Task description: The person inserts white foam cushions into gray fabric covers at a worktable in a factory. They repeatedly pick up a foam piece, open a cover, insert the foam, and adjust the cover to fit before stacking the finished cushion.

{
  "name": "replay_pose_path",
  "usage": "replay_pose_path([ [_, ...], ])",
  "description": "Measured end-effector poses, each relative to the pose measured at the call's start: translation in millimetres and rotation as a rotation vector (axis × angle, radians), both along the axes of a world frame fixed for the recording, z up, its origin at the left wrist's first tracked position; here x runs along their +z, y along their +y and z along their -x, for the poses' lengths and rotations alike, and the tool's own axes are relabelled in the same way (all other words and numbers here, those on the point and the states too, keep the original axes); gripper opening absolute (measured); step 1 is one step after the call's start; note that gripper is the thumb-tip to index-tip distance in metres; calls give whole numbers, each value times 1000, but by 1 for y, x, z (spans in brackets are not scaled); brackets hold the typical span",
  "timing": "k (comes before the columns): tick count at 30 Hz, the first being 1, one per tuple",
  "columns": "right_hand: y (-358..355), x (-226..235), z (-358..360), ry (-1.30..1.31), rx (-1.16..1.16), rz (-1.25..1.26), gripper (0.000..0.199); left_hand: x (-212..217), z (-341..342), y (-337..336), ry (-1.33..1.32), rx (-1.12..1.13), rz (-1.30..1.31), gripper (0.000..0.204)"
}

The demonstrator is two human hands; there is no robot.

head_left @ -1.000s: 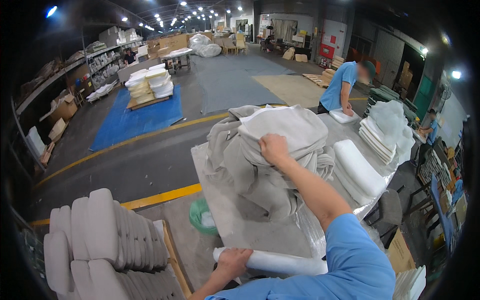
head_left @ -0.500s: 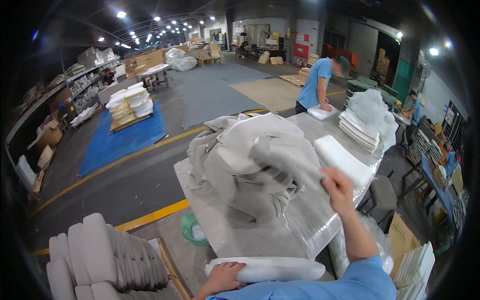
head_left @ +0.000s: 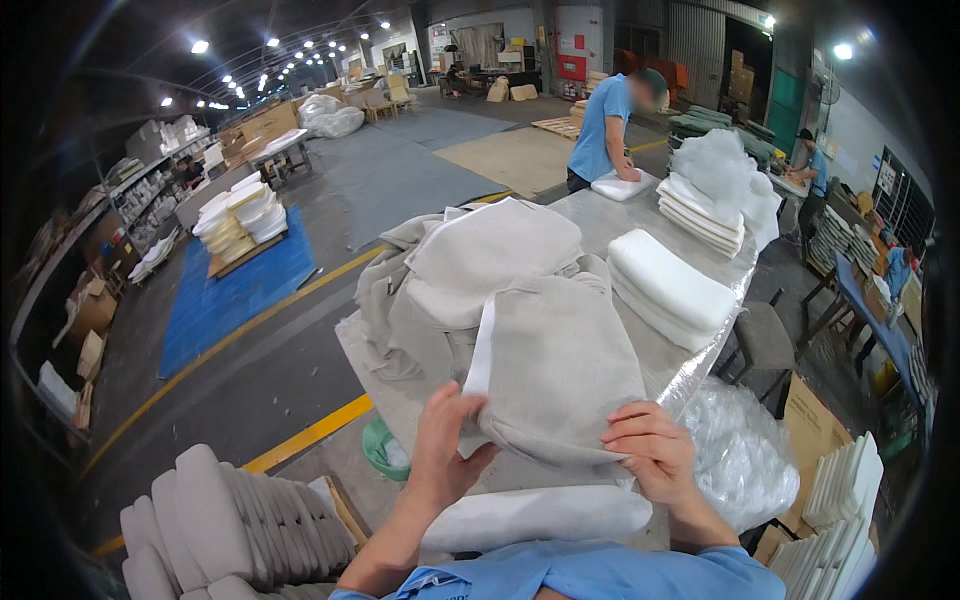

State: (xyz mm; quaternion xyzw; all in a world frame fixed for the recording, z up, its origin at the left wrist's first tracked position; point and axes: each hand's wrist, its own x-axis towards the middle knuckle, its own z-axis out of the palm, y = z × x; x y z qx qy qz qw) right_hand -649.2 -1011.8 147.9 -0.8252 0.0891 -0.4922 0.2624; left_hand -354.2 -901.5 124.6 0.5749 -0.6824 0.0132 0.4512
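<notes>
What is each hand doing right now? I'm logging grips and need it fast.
Left hand: closed on the near left edge of the grey cover.
Right hand: fingers pinching the cover's near right edge.

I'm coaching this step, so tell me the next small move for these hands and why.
Probably spread the near edge of the grey fabric cover open: the left hand and right hand both pinch that edge, and the white foam pad lies just below it on the table.

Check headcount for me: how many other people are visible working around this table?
3: one person in a blue shirt at the table's far end, another by the right wall, a third at far right. Others may be hidden.
</notes>
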Motion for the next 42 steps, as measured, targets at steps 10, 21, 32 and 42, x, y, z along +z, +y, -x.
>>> replay_pose_path([
  [10, 2, 40, 16, -47, 137, -228, 18, 41, 19, 46, 300, -43, 15, 33],
  [21, -18, -30, -37, 42, 190, -691, 15, -9, 3, 52, 1436, -290, -306, 64],
  [32, 0, -31, -51, -77, -228, -150, 23, -6, 17, 17, 1549, -256, -155, 67],
  [42, 23, -72, -107, 122, 79, -432, 49, 25, 59, -17, 1545, -491, -36, 79],
])
